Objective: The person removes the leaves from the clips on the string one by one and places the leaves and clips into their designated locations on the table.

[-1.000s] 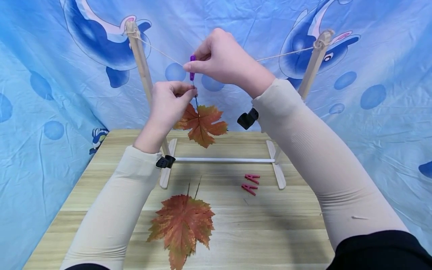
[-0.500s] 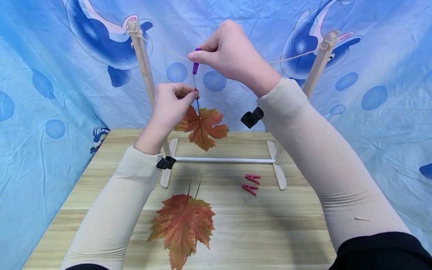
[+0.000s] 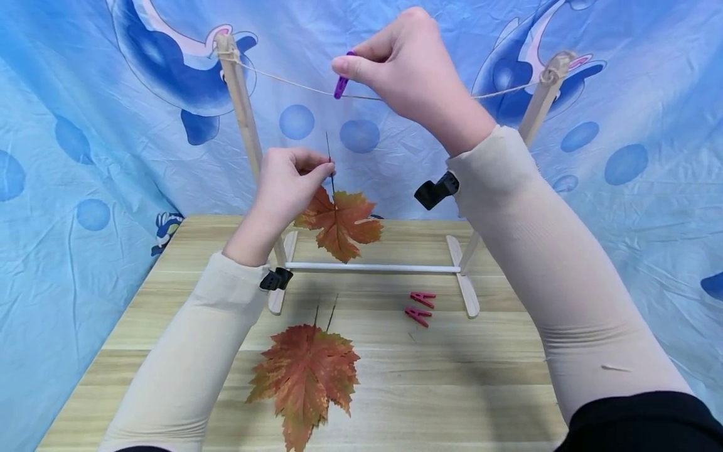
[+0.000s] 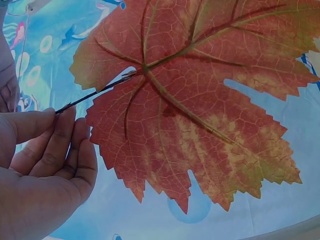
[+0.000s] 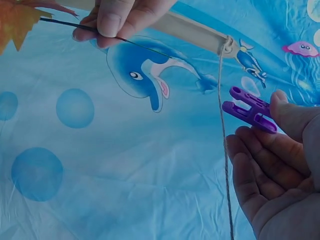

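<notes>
With thumb and fingertips my left hand [image 3: 290, 182] pinches the dark stem [image 4: 95, 95] of an orange-red artificial maple leaf [image 3: 347, 226], which hangs below the fingers. The stem's thin tip points upward past them. Higher up and to the right, my right hand [image 3: 409, 69] pinches a purple clothespin [image 3: 341, 85] between thumb and fingers. In the right wrist view the clothespin [image 5: 250, 111] is close beside the twine [image 5: 224, 150]; whether it touches is hard to tell. The leaf stem and the clothespin are apart.
Twine sags between two wooden posts [image 3: 243, 107] [image 3: 539, 103] joined low down by a white rod [image 3: 373, 268]. More maple leaves [image 3: 307, 376] lie stacked on the wooden table [image 3: 440, 402], stems pointing away. Two pink clothespins [image 3: 419, 316] lie to their right. A blue dolphin-print curtain [image 3: 395, 163] hangs behind.
My right hand has moved up and to the right with the purple clothespin, away from the stem's tip. My left hand has lowered slightly with the leaf.
</notes>
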The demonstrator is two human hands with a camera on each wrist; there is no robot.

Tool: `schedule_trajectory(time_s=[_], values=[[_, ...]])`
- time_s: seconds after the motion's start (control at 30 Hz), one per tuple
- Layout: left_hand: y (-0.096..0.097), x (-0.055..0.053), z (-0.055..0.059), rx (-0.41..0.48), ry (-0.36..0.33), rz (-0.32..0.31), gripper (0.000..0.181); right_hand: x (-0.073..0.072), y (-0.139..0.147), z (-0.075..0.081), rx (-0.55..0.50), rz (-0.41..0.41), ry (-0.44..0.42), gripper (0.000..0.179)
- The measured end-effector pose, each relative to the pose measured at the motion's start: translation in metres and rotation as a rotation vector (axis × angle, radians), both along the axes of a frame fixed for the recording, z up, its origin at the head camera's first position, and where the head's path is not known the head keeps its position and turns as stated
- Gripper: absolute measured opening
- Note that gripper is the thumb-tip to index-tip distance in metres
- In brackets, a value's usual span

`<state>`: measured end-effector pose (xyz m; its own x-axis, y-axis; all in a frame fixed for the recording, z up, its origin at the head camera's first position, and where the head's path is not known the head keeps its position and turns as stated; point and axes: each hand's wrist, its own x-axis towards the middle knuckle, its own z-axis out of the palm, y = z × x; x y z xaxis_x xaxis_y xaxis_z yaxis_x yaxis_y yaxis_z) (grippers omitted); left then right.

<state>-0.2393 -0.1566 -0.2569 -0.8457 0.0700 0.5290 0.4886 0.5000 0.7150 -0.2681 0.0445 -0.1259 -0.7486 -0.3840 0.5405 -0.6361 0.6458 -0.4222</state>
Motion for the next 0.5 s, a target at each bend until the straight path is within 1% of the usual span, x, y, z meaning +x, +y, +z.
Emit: schedule_trajectory(time_s=[0.17, 0.37, 0.5], values=[[0.000, 0.005, 0.000, -0.025, -0.034, -0.013, 0.015, 0.007, 0.008, -0.002, -0.018, 0.010, 0.052, 0.027], [-0.002, 0.013, 0.000, -0.050, -0.050, -0.025, 0.013, 0.019, 0.018, -0.003, -0.040, 0.000, 0.055, 0.029], [-0.006, 0.018, -0.002, -0.059, -0.078, -0.035, 0.013, 0.027, 0.027, -0.006, -0.072, 0.003, 0.063, 0.029]])
